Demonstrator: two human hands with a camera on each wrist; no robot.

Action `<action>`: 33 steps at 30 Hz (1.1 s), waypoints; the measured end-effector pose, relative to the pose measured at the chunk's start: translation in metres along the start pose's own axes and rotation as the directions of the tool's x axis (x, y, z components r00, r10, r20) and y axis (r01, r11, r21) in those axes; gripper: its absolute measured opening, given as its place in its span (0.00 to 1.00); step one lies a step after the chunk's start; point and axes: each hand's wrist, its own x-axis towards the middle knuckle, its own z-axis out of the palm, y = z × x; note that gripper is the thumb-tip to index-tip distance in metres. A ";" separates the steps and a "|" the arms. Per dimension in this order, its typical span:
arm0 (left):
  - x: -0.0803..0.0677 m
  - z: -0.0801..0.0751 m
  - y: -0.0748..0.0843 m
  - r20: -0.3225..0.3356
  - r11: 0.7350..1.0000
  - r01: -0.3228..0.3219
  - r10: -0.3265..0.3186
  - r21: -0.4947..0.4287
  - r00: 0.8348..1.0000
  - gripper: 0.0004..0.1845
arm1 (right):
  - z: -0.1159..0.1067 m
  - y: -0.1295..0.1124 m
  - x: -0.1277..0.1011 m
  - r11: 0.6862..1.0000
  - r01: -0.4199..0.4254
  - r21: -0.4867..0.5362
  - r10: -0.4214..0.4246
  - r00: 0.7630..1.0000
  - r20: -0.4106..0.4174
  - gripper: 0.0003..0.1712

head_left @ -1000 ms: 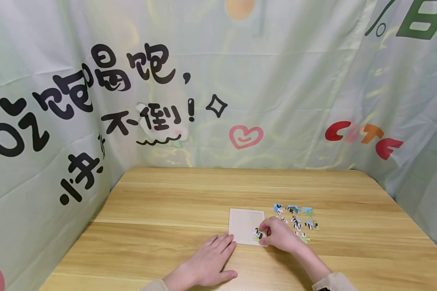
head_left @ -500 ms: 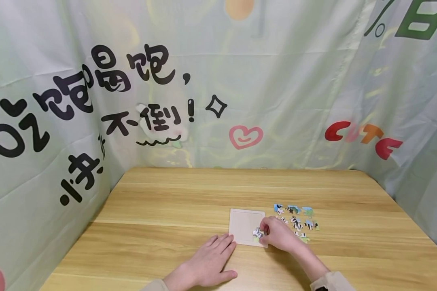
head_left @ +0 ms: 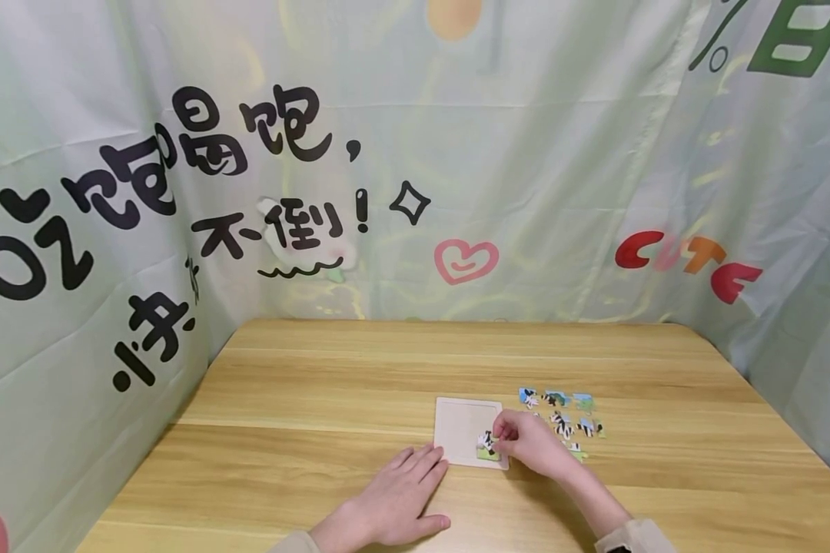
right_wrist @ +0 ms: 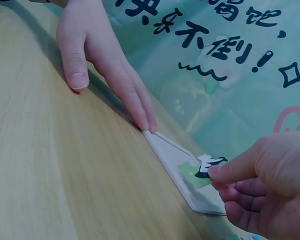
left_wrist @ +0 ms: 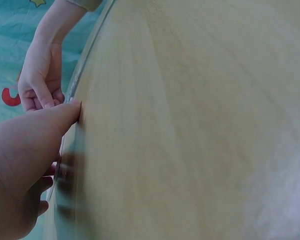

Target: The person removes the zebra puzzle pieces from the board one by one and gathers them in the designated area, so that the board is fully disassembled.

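Note:
A pale square puzzle tray (head_left: 456, 422) with a raised rim lies on the table. Over its near right corner, my right hand (head_left: 534, 444) pinches a jigsaw piece (head_left: 487, 445) between thumb and fingers; the piece bears a black-and-white pattern over green. From the right wrist view, the jigsaw piece (right_wrist: 192, 172) looks tilted inside the tray's corner; whether it lies flat cannot be told. My left hand (head_left: 404, 495) rests on the table with fingers extended, its fingertips touching the tray's near left corner. Neither tray nor piece is visible in the left wrist view.
Right of the tray, several loose jigsaw pieces (head_left: 562, 425) lie in rough rows, some partly hidden behind the right hand. The wooden table (head_left: 304, 399) extends to a printed cloth backdrop (head_left: 553, 169) at the back and sides.
The jigsaw piece has turned slightly in my right fingers and shows more of its green lower edge. My right fingertips have risen a little; my left hand stays put.

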 end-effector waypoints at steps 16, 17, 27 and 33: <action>0.000 -0.002 0.000 0.000 1.000 -0.003 0.003 0.007 1.000 0.41 | -0.049 0.033 -0.033 0.988 -0.109 0.113 0.117 0.991 -0.066 0.10; 0.000 -0.002 0.000 0.003 1.000 -0.003 0.003 0.008 1.000 0.41 | -0.053 0.036 -0.036 0.986 -0.121 0.119 0.129 0.990 -0.063 0.10; -0.001 -0.003 0.000 0.016 1.000 -0.003 0.003 0.011 1.000 0.41 | -0.085 0.057 -0.065 0.956 -0.243 0.166 0.255 0.966 -0.051 0.08; -0.001 -0.002 0.000 0.015 1.000 -0.003 0.003 0.021 1.000 0.41 | -0.098 0.064 -0.075 0.950 -0.285 0.129 0.297 0.950 -0.091 0.08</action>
